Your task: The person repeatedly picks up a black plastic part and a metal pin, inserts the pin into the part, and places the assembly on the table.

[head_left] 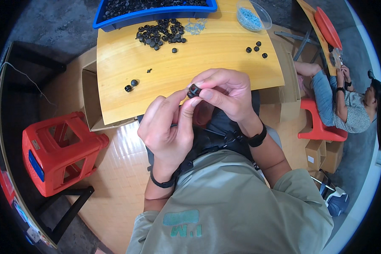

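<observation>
Both my hands meet just over the near edge of the wooden table [216, 46], pinching one small round black plastic part [194, 90] between their fingertips. My left hand [167, 125] grips it from the left, and my right hand [224, 93] holds its right side with thumb and index finger. The fingers hide much of the part. A loose pile of similar black parts [161, 34] lies at the far side of the table, with a single black part [174, 50] apart from it. Two more black parts [131, 85] rest at the left, near a tiny dark piece [149, 70].
A blue tray [156, 15] full of black parts stands at the back. Beside the pile lie thin pale pins [196, 27]; a clear bowl [264, 25] holds more. Several black parts [257, 48] sit at right. Red stools [63, 148] flank the table; another person [347, 101] works at right.
</observation>
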Motion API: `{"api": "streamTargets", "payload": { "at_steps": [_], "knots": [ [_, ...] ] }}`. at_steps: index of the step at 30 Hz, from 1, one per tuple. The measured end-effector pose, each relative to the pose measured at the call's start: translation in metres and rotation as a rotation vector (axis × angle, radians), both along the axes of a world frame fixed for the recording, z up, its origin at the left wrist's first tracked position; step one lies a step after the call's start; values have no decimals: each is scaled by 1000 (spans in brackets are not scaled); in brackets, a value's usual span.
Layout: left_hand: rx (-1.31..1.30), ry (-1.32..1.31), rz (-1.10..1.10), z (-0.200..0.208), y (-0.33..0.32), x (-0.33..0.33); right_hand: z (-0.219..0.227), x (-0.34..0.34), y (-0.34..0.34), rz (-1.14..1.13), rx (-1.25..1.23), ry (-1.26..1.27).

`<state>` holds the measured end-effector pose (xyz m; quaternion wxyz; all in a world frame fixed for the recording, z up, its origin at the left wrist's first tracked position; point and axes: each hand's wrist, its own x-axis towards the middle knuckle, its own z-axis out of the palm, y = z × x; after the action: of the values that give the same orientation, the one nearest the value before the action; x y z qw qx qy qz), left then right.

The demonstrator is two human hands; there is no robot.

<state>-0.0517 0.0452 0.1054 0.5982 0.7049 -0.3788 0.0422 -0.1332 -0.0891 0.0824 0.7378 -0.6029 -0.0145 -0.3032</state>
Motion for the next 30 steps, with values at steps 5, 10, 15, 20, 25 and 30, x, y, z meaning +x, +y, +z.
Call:
{"api": "streamTargets", "payload": {
  "at_steps": [5,10,15,20,25,30],
  "knots": [
    [-90,215,-54,-5,1,0,8,1,6,-38,-22,33],
    [-196,425,-109,-15,-4,-2,13,2,3,-329,-623,57],
    [-191,479,-156,-12,-3,-1,16,1,1,-419,-798,29],
    [-101,514,-188,-7,-2,1,17,-1,6,-471,-829,28],
    [-124,555,-186,-4,-4,-2,20,-5,13,-486,-797,129],
    [-64,496,-197,-5,-4,-2,17,-5,13,-510,-835,96]
  ]
}}
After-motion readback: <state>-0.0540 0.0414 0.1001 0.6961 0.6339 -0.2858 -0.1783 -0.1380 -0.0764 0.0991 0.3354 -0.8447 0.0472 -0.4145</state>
